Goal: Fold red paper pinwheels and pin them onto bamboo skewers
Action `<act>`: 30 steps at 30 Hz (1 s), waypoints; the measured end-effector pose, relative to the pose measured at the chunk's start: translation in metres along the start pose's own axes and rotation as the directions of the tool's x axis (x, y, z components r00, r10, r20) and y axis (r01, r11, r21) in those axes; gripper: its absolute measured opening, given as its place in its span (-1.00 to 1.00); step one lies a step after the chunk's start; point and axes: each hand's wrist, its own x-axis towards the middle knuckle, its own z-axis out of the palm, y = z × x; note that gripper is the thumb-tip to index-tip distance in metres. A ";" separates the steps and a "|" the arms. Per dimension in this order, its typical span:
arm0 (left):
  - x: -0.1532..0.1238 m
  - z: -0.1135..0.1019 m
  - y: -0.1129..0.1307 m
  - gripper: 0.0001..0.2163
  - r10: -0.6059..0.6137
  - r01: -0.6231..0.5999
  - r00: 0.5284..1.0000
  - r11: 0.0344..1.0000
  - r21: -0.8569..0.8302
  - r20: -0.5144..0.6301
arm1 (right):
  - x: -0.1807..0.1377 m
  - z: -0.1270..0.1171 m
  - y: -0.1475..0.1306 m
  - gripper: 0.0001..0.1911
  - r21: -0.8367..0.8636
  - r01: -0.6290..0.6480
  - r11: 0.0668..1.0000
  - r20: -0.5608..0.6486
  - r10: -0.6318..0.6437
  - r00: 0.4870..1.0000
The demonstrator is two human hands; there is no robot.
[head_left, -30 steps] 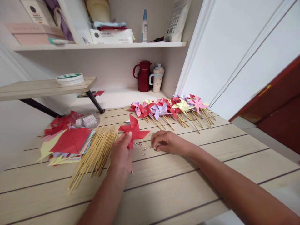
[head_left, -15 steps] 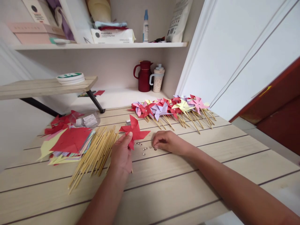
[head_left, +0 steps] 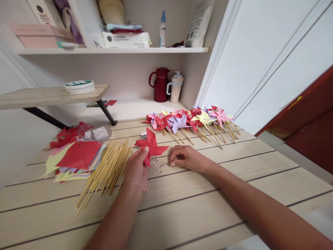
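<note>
My left hand [head_left: 136, 166] pinches a red paper pinwheel [head_left: 153, 147] between thumb and fingers. Part of a thin stick shows just below that hand. Several small shiny metal pieces [head_left: 159, 170], like tacks, lie loose on the wooden tabletop [head_left: 197, 205] between my hands. Resting on the table right beside them is my right hand [head_left: 182, 157], its fingertips curled together. Whatever is inside those fingers is hidden. A small grey-white block [head_left: 143, 135] lies behind the pinwheel.
Left of my hands lie a bundle of thin wooden sticks [head_left: 109, 170] and a stack of coloured paper sheets [head_left: 78, 156]. Finished pinwheels [head_left: 179, 121] lie in a row at the back right. A red jug [head_left: 161, 86] and a cup [head_left: 177, 88] stand behind.
The small metal piece that lay under my right fingertips no longer shows, and those fingers look more closed. The red pinwheel has shifted very slightly to the right in view.
</note>
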 end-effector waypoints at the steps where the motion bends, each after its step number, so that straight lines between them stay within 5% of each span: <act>1: 0.000 0.000 0.000 -0.84 -0.004 0.004 1.000 1.000 -0.005 0.002 | 0.000 0.001 0.000 -0.83 -0.007 0.001 1.000 -0.004 -0.001 1.000; 19: 0.001 -0.001 -0.002 -0.85 -0.027 0.027 1.000 0.999 0.019 0.009 | 0.005 0.007 0.006 -0.83 -0.144 0.002 0.990 -0.147 -0.024 0.989; 30: 0.000 -0.002 -0.002 -0.85 -0.022 0.022 1.000 1.000 0.006 0.005 | -0.004 -0.006 0.008 -0.91 -0.037 -0.053 0.998 -0.019 0.052 0.998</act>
